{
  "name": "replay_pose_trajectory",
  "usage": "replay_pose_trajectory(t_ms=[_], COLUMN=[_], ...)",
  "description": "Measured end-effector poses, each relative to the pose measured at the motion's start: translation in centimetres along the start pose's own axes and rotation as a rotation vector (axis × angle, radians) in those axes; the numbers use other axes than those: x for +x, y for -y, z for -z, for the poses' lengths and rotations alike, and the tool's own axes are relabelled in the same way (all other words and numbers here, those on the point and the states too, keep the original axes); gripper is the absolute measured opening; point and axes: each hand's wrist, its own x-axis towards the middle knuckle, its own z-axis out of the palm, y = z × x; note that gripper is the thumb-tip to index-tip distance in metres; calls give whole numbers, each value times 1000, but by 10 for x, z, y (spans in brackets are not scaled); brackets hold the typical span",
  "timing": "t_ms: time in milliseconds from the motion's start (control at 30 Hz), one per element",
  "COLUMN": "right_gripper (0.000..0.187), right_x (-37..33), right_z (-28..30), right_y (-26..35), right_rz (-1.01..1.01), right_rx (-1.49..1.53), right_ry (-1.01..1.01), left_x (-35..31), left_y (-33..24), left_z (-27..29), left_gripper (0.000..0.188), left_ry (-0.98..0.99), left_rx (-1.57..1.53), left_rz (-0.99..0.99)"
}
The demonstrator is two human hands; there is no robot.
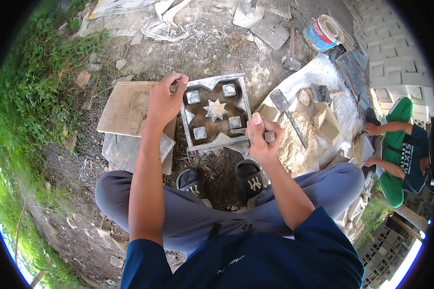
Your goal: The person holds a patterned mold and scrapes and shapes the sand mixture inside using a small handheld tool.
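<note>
Bare dirt ground carries a square metal mould (216, 113) between the squatting person's feet; left hand (165, 99) fingers grip its far-left corner, right hand (260, 137) fingers clench a small tool (269, 137) at its near-right corner, apparently loosening the cast, so lifting evenly comes next.

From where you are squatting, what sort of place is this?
Probably an outdoor yard where patterned cement blocks are cast. A square metal mould with a star-shaped insert sits on bare dirt, a pile of sandy mix lies on a white sheet, and finished white blocks are stacked nearby.
</note>
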Motion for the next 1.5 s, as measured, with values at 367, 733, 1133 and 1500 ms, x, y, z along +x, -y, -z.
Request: replay_pose_trajectory(t_ms=[367,733,1133,1500], right_gripper=[52,49,53,55], right_x=[-7,-4,5,20], right_z=[0,-7,-8,17], right_y=[7,-27,31,3], right_rz=[60,-30,-168,-132], right_rx=[89,104,94,208], right_ry=[-33,-125,-39,255], left_x=[-3,1,-3,-15], left_y=[-7,-9,-4,27], left_z=[-1,-4,0,-35], left_gripper=[28,29,26,29], left_ry=[61,33,47,67], left_rx=[36,11,67,145], left_rz=[29,37,45,-17])
